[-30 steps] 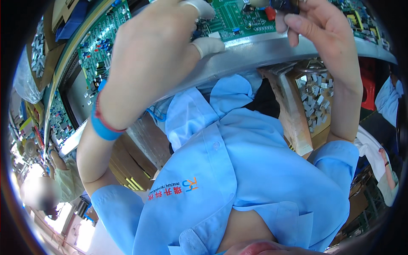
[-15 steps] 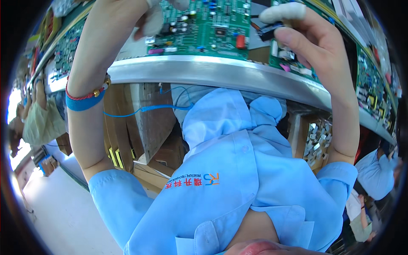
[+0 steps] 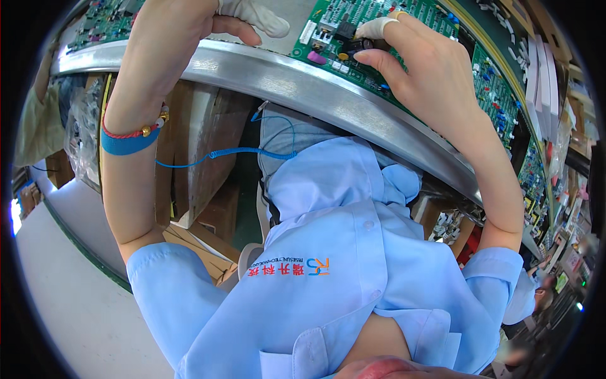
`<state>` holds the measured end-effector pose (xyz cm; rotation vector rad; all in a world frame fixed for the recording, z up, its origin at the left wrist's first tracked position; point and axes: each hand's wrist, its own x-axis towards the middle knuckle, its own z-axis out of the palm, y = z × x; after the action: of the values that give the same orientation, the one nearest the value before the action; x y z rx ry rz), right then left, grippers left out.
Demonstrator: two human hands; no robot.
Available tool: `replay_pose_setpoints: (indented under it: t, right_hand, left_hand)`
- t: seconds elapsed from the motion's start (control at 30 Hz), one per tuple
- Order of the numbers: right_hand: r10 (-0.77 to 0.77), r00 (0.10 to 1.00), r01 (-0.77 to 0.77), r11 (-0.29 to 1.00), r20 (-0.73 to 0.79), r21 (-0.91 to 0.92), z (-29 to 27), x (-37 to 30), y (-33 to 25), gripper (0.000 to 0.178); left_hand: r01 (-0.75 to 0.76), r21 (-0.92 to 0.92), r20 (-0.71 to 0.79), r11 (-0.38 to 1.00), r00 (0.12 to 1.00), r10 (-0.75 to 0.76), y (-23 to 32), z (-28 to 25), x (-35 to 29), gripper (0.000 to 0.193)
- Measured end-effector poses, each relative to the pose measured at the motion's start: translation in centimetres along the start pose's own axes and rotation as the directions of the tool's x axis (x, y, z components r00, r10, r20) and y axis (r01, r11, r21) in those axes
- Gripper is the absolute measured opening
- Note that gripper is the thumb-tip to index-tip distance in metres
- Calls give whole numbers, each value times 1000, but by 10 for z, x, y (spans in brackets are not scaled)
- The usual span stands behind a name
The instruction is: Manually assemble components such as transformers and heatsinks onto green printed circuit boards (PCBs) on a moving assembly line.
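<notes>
My right hand (image 3: pixel 423 66), white cots on its fingertips, pinches a small black cylindrical capacitor (image 3: pixel 358 45) between thumb and forefinger. It holds the part low over the near left corner of a green circuit board (image 3: pixel 355 71), beside a black block-shaped component and a purple one (image 3: pixel 316 57). Whether its leads sit in the board is hidden. My left hand (image 3: pixel 196 22) hovers over the grey worktop (image 3: pixel 291 19), left of that board. Its thumb and cot-covered forefinger are apart, with nothing seen between them; its other fingers are cut off by the upper edge.
A metal rail (image 3: pixel 252 66) borders the bench. Another circuit board (image 3: pixel 495 95) lies to the right, more at far left (image 3: pixel 107 25). A blue coiled cord (image 3: pixel 246 150) runs from the strap (image 3: pixel 129 142) on my left wrist. Cardboard boxes (image 3: pixel 214 151) stand below.
My right hand has carried the capacitor left and down to the board corner. My view has swung right, and the board formerly by my left hand is out of sight there.
</notes>
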<state>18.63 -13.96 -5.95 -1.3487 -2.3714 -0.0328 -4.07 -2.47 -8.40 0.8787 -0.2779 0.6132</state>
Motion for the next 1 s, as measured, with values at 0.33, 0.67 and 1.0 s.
replay_pose_setpoints:
  t: [0.33, 0.67, 1.0]
  right_hand:
    - [36, 998, -29, 988, 46, -149, 0, 3, -13, 20]
    - [32, 995, -8, 967, 90, -254, 0, 6, -20, 19]
    - [148, 989, -149, 989, 27, 11, -42, -8, -15, 28]
  left_hand:
    - [655, 628, -741, 420, 669, 66, 18, 59, 15, 28]
    - [676, 563, -780, 475, 625, 37, 16, 62, 13, 21]
    - [679, 683, -705, 270, 709, 0, -2, 89, 29, 15]
